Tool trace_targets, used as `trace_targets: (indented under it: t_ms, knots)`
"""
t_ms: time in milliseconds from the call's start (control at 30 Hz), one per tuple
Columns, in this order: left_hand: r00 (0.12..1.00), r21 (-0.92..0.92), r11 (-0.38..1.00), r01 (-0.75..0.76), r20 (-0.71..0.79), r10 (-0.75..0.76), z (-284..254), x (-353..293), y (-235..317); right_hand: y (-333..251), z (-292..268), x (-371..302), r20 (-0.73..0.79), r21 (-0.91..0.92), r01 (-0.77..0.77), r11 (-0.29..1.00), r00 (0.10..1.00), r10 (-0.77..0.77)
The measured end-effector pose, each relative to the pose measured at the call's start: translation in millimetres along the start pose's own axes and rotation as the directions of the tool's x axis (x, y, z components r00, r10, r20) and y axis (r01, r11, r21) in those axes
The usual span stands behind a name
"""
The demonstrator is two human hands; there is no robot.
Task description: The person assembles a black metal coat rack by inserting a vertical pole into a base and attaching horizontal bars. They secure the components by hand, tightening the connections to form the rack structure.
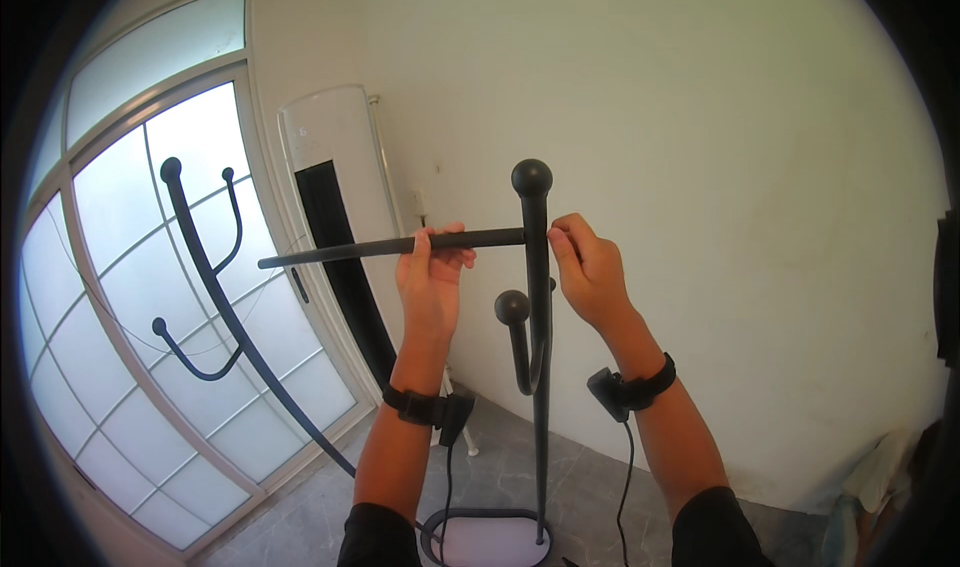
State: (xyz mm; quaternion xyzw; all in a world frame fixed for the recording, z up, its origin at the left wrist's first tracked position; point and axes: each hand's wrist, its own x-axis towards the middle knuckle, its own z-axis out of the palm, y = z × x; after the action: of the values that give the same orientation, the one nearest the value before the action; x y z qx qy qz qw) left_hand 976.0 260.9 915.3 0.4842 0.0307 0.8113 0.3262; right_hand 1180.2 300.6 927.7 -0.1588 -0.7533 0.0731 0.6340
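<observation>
A dark metal crossbar point(370, 250) lies nearly level in my left hand point(430, 282), whose fingers close around it from below. The bar's right end meets the right post point(537, 267) of a black coat rack, just under its ball top. Its left end hangs free, apart from the left post point(228, 312). My right hand point(590, 272) is at the far side of the right post, level with the bar's end. Thumb and fingers there are pinched together; what they hold, if anything, is hidden. Hooks with ball tips point(512, 308) stick out from both posts.
Below, the rack's oval base point(485, 540) with a pale panel rests on the grey tiled floor point(500, 457). A tall white air conditioner point(335, 132) and a frosted-glass sliding door point(200, 297) stand at left. Cables hang from black bands on both wrists. Cloth point(875, 482) lies at lower right.
</observation>
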Motion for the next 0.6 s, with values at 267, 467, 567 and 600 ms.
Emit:
trace_targets:
  t_ms: [267, 467, 567, 600]
  knots:
    - [1.0, 0.013, 1.0, -0.012, 0.005, 0.012, -6, 0, 2, -3, -4, -4, 0.078, 0.095, -0.007, 0.995, 0.997, -0.001]
    - [1.0, 0.005, 1.0, 0.012, 0.011, -0.012, -2, -2, 2, -1, 3, -1, 0.005, 0.1, -0.022, 0.995, 1.0, 0.022]
    - [1.0, -0.019, 1.0, 0.016, -0.019, -0.016, -1, -4, -5, 1, 5, 1, -0.021, 0.069, -0.072, 0.995, 0.997, 0.074]
    - [1.0, -0.013, 1.0, 0.014, -0.024, -0.015, -2, -2, -4, 4, 10, 3, -0.029, 0.06, -0.066, 0.996, 0.997, 0.068]
